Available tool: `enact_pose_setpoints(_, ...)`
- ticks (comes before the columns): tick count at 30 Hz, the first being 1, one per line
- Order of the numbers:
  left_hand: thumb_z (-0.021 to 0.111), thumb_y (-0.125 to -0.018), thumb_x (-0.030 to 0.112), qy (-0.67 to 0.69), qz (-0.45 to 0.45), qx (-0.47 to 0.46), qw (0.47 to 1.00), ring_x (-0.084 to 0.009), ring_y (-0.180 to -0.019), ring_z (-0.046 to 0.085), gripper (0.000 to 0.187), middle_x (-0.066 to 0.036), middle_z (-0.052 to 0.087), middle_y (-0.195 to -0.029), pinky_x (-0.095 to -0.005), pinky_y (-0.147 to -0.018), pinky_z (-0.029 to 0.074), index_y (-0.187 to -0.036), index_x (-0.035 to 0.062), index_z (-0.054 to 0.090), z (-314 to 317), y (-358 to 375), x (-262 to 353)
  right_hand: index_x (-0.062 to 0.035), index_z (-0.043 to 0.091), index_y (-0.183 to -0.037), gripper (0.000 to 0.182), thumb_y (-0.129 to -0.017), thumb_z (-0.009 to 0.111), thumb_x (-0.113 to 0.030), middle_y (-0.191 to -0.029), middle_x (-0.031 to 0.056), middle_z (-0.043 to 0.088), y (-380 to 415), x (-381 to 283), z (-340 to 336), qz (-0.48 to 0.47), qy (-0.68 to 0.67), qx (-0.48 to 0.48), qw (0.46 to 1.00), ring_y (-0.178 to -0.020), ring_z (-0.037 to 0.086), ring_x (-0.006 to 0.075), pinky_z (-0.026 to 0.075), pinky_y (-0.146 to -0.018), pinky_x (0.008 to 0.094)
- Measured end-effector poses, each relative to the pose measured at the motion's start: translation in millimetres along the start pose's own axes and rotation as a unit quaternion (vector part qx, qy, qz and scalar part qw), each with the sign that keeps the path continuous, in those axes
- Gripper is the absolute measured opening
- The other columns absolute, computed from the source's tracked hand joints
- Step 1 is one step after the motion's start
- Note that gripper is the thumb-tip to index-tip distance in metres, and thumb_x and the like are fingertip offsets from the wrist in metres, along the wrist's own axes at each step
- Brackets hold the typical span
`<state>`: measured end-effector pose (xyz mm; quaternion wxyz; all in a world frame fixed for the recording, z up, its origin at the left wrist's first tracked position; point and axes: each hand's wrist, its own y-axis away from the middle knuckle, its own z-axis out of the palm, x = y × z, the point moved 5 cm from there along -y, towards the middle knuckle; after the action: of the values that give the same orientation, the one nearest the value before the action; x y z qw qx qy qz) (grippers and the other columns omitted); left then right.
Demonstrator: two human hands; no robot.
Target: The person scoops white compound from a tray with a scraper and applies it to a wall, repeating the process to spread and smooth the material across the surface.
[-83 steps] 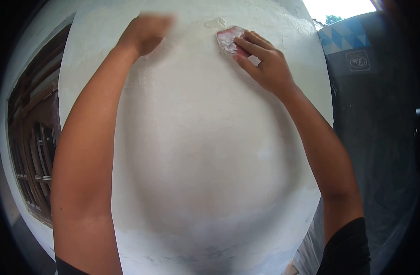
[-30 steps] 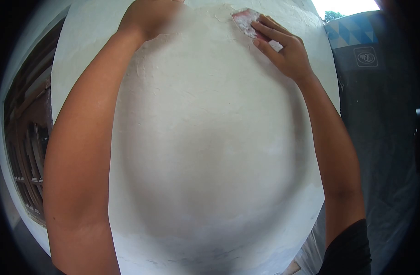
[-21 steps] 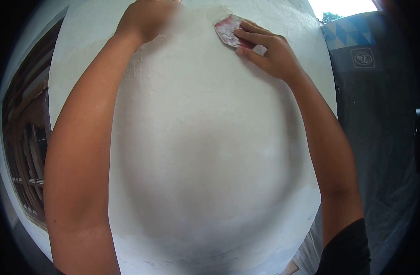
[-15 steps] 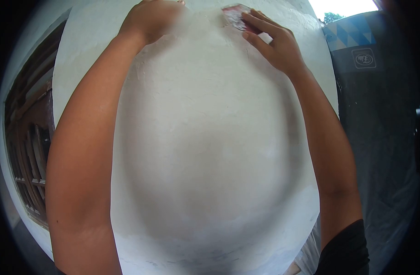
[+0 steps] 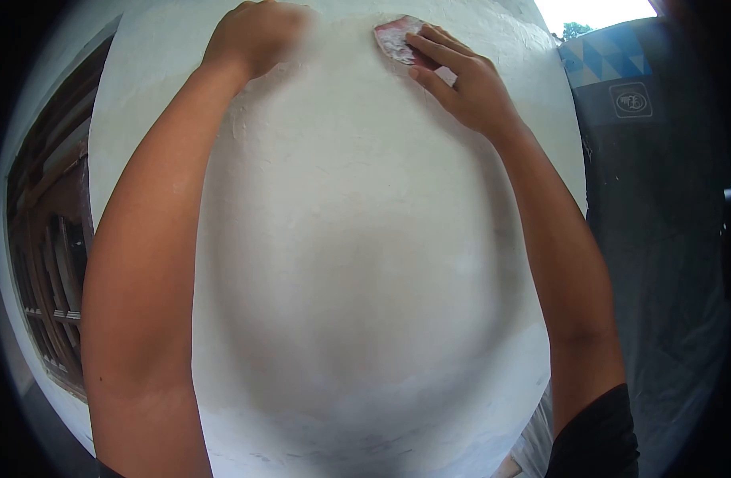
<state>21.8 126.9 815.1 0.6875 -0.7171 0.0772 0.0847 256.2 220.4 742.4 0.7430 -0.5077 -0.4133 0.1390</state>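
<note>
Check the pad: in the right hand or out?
In: the right hand has its fingers laid across the pad. Whether it's folded, cannot tell.

Beneath the right hand's [image 5: 471, 86] fingers, the sanding sheet [image 5: 393, 41] looks papery and matt, roughly caked with white powder. Below both hands the plaster wall [image 5: 357, 191] is matt, mostly smooth, finely ridged near the left wrist. Right of the right hand, the tarpaulin [image 5: 660, 239] looks plasticky and creased.
</note>
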Motion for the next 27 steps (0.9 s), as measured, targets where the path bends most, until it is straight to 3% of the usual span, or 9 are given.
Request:
enact_pose_setpoints(1,0.047,-0.097,0.031,0.001,0.0,0.003,1.0,-0.0232,-0.049,0.046,0.051,-0.014,0.055,-0.054,-0.0421,-0.055,0.041,-0.056,0.0013,0.053,4,-2,-4,-0.0133,0.066,-0.131,0.042,-0.092,0.071,-0.028,-0.139,0.0126,0.059,-2,-1,2,-0.003,0.002,0.001,1.0,-0.136,0.049,0.0295,0.044,-0.11,0.0408)
enact_pose_setpoints(3,0.047,-0.097,0.042,0.057,0.025,0.054,0.997,-0.0166,-0.049,0.034,0.054,-0.004,0.036,-0.049,-0.0364,-0.054,0.033,-0.057,0.0062,0.039,9,-3,-9,-0.0132,0.066,-0.13,0.041,-0.092,0.071,-0.028,-0.14,0.0124,0.058,3,-3,9,-0.02,0.032,-0.037,0.999,-0.137,0.048,0.0294,0.043,-0.11,0.0412)
enact_pose_setpoints(7,0.048,-0.096,0.038,0.04,0.041,0.049,0.997,-0.0158,-0.049,0.033,0.051,-0.004,0.035,-0.049,-0.0362,-0.054,0.033,-0.057,0.0066,0.039,9,-1,-11,-0.0111,0.066,-0.129,0.041,-0.093,0.067,-0.03,-0.141,0.0134,0.057,34,0,-7,-0.013,0.013,-0.044,0.999,-0.138,0.046,0.0296,0.041,-0.113,0.04)
enact_pose_setpoints(13,0.049,-0.096,0.037,0.045,0.031,0.045,0.997,-0.0156,-0.049,0.031,0.051,-0.003,0.034,-0.049,-0.0358,-0.054,0.033,-0.058,0.0062,0.037,9,0,-6,-0.0121,0.064,-0.132,0.042,-0.093,0.069,-0.028,-0.144,0.0157,0.054,4,-2,0,-0.021,0.026,-0.01,0.999,-0.139,0.045,0.0315,0.04,-0.113,0.0412)
enact_pose_setpoints(19,0.048,-0.097,0.037,0.051,0.035,0.013,0.998,-0.0159,-0.05,0.029,0.051,-0.003,0.032,-0.049,-0.0366,-0.054,0.032,-0.058,0.0057,0.036,5,-2,-13,-0.0125,0.063,-0.133,0.043,-0.094,0.067,-0.031,-0.145,0.0158,0.053,28,5,-6,0.001,0.02,-0.077,0.997,-0.14,0.043,0.0322,0.039,-0.113,0.0423)
enact_pose_setpoints(22,0.047,-0.097,0.037,0.078,0.052,0.016,0.995,-0.0165,-0.051,0.029,0.051,-0.004,0.032,-0.05,-0.0372,-0.055,0.032,-0.059,0.0053,0.036,10,-4,-10,-0.0123,0.063,-0.134,0.043,-0.095,0.066,-0.032,-0.145,0.0155,0.052,19,7,-12,-0.003,0.025,-0.055,0.998,-0.14,0.043,0.0317,0.039,-0.113,0.0422)
enact_pose_setpoints(25,0.047,-0.097,0.037,0.066,0.003,0.02,0.998,-0.0171,-0.052,0.029,0.051,-0.005,0.033,-0.051,-0.0378,-0.055,0.032,-0.059,0.0052,0.036,10,-4,-12,-0.0128,0.062,-0.134,0.042,-0.096,0.063,-0.031,-0.143,0.0146,0.054,-11,3,0,-0.015,0.036,-0.026,0.999,-0.139,0.045,0.0295,0.04,-0.113,0.0412)
enact_pose_setpoints(27,0.047,-0.097,0.036,0.058,0.011,0.026,0.998,-0.0176,-0.052,0.029,0.051,-0.006,0.033,-0.051,-0.0384,-0.055,0.033,-0.059,0.0051,0.035,9,-4,-11,-0.0123,0.06,-0.136,0.044,-0.097,0.061,-0.032,-0.143,0.0147,0.055,-16,5,10,-0.012,0.061,-0.07,0.996,-0.139,0.045,0.0295,0.04,-0.113,0.0412)
